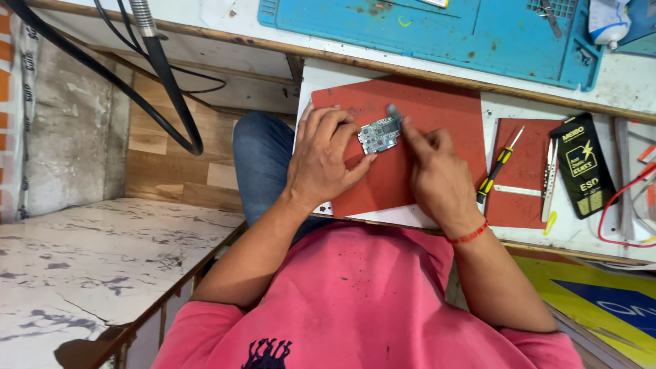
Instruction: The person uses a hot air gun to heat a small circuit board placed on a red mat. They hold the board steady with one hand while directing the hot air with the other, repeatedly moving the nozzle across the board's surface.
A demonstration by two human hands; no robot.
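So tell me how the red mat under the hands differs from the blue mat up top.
The red mat is plain, flat and smooth; the blue mat has moulded compartments and raised edges. The red mat lies right before the person, bearing a small circuit board; the blue mat lies farther off, stained with spots. Both are rectangular work mats.

A circuit board [379, 134] lies on a mat [437, 109], hands either side; a screwdriver [497, 167] lies right of the mat.

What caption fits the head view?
Left hand steadies a small circuit board on a red mat; right hand works its edge.
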